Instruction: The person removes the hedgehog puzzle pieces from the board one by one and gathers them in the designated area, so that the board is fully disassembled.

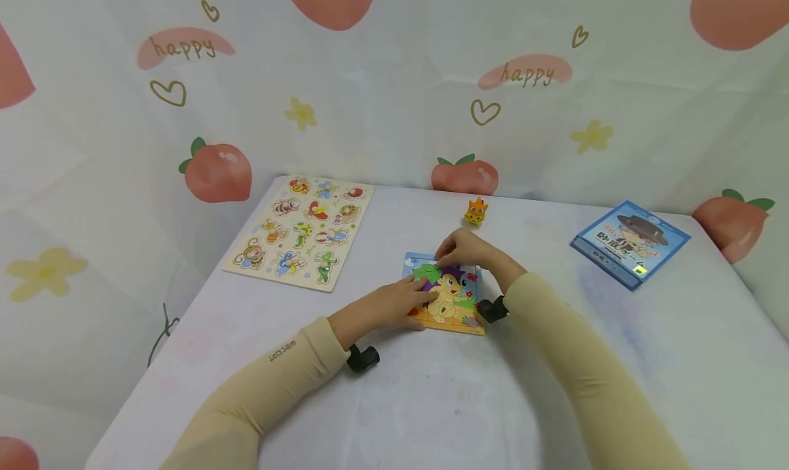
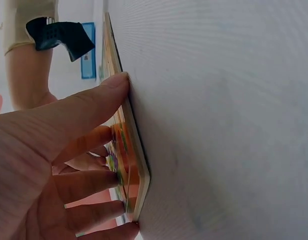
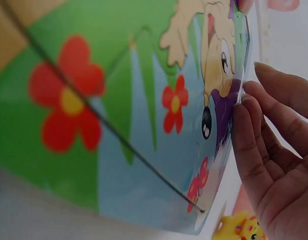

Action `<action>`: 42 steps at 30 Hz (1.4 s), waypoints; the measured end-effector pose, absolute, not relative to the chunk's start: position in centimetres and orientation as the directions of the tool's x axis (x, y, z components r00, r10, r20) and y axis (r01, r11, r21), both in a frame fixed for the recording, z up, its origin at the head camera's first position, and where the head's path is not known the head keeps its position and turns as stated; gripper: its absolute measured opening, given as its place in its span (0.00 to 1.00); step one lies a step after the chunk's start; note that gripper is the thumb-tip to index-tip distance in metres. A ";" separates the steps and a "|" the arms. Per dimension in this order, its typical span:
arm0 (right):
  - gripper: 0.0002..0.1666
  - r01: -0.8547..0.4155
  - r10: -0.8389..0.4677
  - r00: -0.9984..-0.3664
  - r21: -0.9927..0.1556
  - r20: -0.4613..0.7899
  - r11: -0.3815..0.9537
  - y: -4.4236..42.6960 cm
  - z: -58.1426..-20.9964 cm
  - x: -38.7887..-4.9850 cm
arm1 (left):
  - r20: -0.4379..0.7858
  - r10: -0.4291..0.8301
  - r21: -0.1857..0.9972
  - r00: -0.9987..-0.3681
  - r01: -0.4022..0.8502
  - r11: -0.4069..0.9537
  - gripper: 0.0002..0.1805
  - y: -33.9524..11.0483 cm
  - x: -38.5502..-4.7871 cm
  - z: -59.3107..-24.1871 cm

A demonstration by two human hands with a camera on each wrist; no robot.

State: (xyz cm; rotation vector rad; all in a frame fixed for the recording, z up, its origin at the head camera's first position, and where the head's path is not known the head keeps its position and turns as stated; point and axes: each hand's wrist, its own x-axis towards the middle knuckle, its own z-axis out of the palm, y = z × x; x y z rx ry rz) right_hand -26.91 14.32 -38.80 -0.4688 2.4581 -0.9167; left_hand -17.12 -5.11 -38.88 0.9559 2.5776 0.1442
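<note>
A jigsaw puzzle (image 1: pixel 448 308) with a purple-spined hedgehog, red flowers and green leaves lies flat on the table. My left hand (image 1: pixel 394 304) rests on its left side, fingers spread over the picture. In the left wrist view the left thumb (image 2: pixel 113 89) lies against the board's near edge. Over the far edge is my right hand (image 1: pixel 466 248), palm down with bent fingers. The right wrist view has its fingertips (image 3: pixel 242 112) touching the top of the puzzle near the hedgehog's purple spines. I see no loose piece between them.
A board of insect and animal pieces (image 1: pixel 286 240) lies at the back left. Behind the puzzle stands a small orange-yellow toy figure (image 1: pixel 476 212). A blue box (image 1: pixel 630 242) with a hatted cartoon character is at the right. A patterned cloth (image 1: pixel 382 100) hangs behind the table.
</note>
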 end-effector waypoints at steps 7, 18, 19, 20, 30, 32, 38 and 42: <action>0.13 -0.142 -0.458 -0.834 -0.681 -0.309 0.718 13.9 -39.0 -26.9 | -0.320 0.646 0.221 -0.693 0.609 0.762 0.35 -5.1 -17.2 -38.9; 0.12 -0.174 -0.493 -0.828 -0.713 -0.268 0.679 13.9 -39.4 -26.7 | -0.317 0.644 0.220 -0.696 0.606 0.764 0.36 -5.1 -17.1 -39.2; 0.12 -0.178 -0.496 -0.827 -0.713 -0.265 0.678 13.9 -39.4 -26.6 | -0.317 0.643 0.220 -0.697 0.606 0.765 0.36 -5.1 -17.1 -39.2; 0.12 -0.180 -0.496 -0.828 -0.713 -0.262 0.678 13.9 -39.4 -26.6 | -0.315 0.643 0.221 -0.698 0.605 0.765 0.35 -5.1 -17.1 -39.2; 0.10 -0.186 -0.479 -0.842 -0.700 -0.249 0.689 13.7 -39.2 -26.6 | -0.313 0.645 0.227 -0.697 0.605 0.763 0.35 -5.1 -17.2 -39.3; 0.10 -0.185 -0.482 -0.840 -0.702 -0.250 0.688 13.7 -39.2 -26.6 | -0.312 0.646 0.226 -0.696 0.606 0.762 0.35 -5.1 -17.2 -39.3; 0.11 -0.160 -0.461 -0.845 -0.694 -0.271 0.702 14.1 -39.2 -26.6 | -0.307 0.647 0.231 -0.698 0.605 0.762 0.35 -5.1 -17.0 -39.2; 0.11 -0.122 -0.417 -0.858 -0.669 -0.300 0.733 14.6 -39.3 -26.7 | -0.306 0.646 0.229 -0.699 0.605 0.763 0.35 -5.1 -17.1 -39.4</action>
